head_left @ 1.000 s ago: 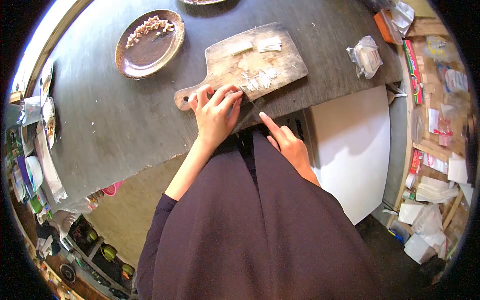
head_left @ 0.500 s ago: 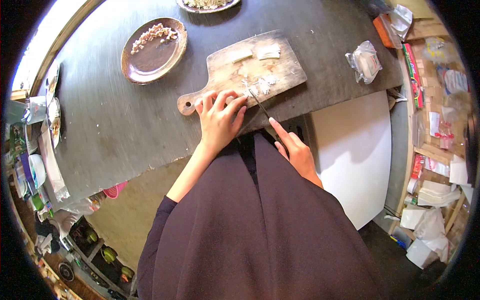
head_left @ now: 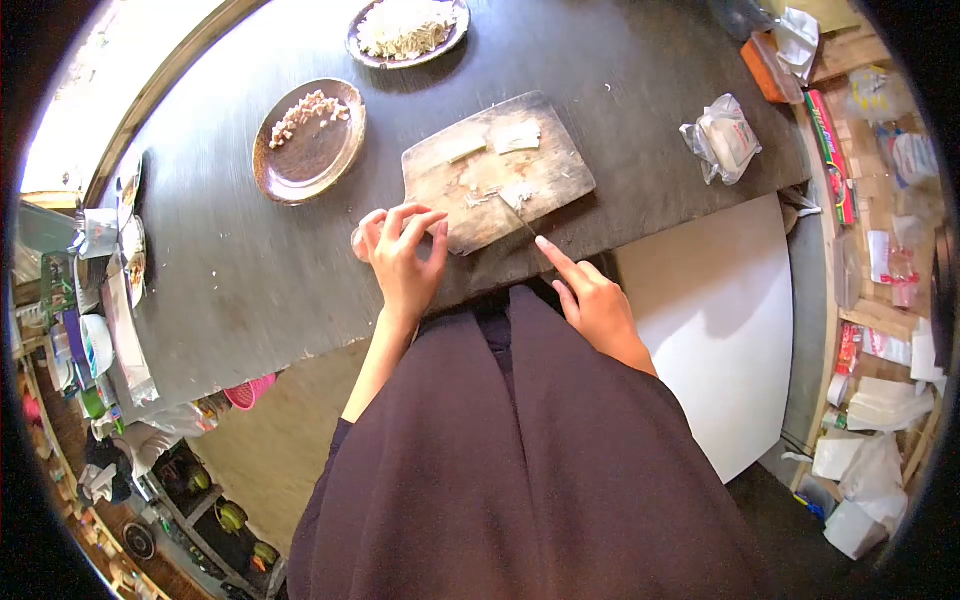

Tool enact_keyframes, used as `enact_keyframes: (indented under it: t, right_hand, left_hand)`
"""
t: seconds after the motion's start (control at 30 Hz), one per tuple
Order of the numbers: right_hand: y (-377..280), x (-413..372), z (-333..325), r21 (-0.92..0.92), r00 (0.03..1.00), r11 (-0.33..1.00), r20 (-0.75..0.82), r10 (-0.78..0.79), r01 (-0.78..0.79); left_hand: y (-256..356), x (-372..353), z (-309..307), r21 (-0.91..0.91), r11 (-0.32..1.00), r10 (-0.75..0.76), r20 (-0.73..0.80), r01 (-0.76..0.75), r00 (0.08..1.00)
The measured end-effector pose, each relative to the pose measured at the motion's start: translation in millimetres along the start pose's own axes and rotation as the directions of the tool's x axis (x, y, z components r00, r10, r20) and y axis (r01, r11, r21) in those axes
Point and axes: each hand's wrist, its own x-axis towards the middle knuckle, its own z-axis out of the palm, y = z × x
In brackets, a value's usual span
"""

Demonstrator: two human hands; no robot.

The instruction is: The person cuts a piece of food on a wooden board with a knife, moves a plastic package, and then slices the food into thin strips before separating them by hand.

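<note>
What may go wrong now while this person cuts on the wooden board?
The knife in the right hand points toward the board; the left hand lies on the board's handle end nearby, so a slip might cut its fingers. The board sits close to the table edge and might slide off if pushed.

On the surface point(head_left: 250, 270) the board point(head_left: 545, 175) lies centre, one plate point(head_left: 300, 178) left of it, a second plate point(head_left: 456, 33) behind, a bag point(head_left: 722, 135) right.
</note>
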Motion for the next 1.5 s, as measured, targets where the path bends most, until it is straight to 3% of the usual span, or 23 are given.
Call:
enact_keyframes:
  t: [0.1,0.3,0.37,0.57,0.6,0.8,1.03,1.13,1.2,1.27,1.3,1.37,1.43,1.47,1.5]
  right_hand:
    - [10,5,-14,0.023,1.000,1.000,0.009,0.018,-0.018]
    - [36,21,-38,0.194,0.997,0.979,-0.065,-0.042,0.054]
    - [43,31,-41,0.207,0.977,0.975,-0.211,-0.038,0.083]
    - [62,62,-46,-0.007,0.954,1.000,-0.300,-0.025,0.024]
    - [63,67,-47,-0.069,0.951,0.998,-0.308,-0.018,-0.003]
    - [80,96,-43,-0.090,0.922,0.994,-0.386,0.016,-0.055]
    - [86,112,-49,-0.126,0.921,0.992,-0.384,-0.071,0.024]
    - [80,119,-58,-0.052,0.879,0.997,-0.470,-0.081,0.064]
    - [78,127,-63,-0.018,0.834,0.978,-0.518,-0.188,0.209]
    - [74,133,-67,0.076,0.833,0.954,-0.511,-0.211,0.289]
    - [71,136,-68,0.165,0.828,0.915,-0.507,-0.241,0.368]
    - [65,140,-72,0.207,0.832,0.899,-0.500,-0.241,0.385]
    - [60,142,-78,0.642,0.964,0.735,-0.258,-0.062,0.219]
    - [63,143,-73,0.647,0.964,0.732,-0.258,-0.055,0.215]
    - [67,145,-66,0.789,0.977,0.578,-0.196,-0.089,0.211]
  left_hand:
    - [10,7,11,-0.058,0.998,-0.004,0.028,0.006,1.000]
    - [29,32,32,-0.008,0.998,0.064,0.080,-0.064,0.995]
    - [35,45,41,-0.005,0.996,0.087,0.090,-0.087,0.992]
    - [52,83,64,0.109,0.986,0.109,0.150,-0.126,0.983]
    - [56,89,65,0.209,0.970,0.087,0.182,-0.125,0.979]
    - [63,111,70,0.275,0.952,0.053,0.285,-0.135,0.957]
    - [67,122,70,0.253,0.965,-0.019,0.342,-0.073,0.940]
    - [65,126,71,0.237,0.968,0.011,0.305,-0.087,0.952]
    - [68,128,70,0.221,0.970,0.033,0.281,-0.098,0.959]
    - [76,130,64,-0.035,0.999,-0.004,0.299,0.015,0.954]
    - [82,130,61,-0.033,0.999,0.000,0.307,0.011,0.952]
    - [99,126,52,-0.296,0.927,-0.117,0.353,0.229,0.928]
    - [106,125,44,-0.382,0.892,-0.090,0.378,0.244,0.922]
    - [105,123,43,-0.453,0.855,-0.065,0.390,0.253,0.919]
    - [104,121,43,-0.521,0.811,-0.041,0.400,0.264,0.916]
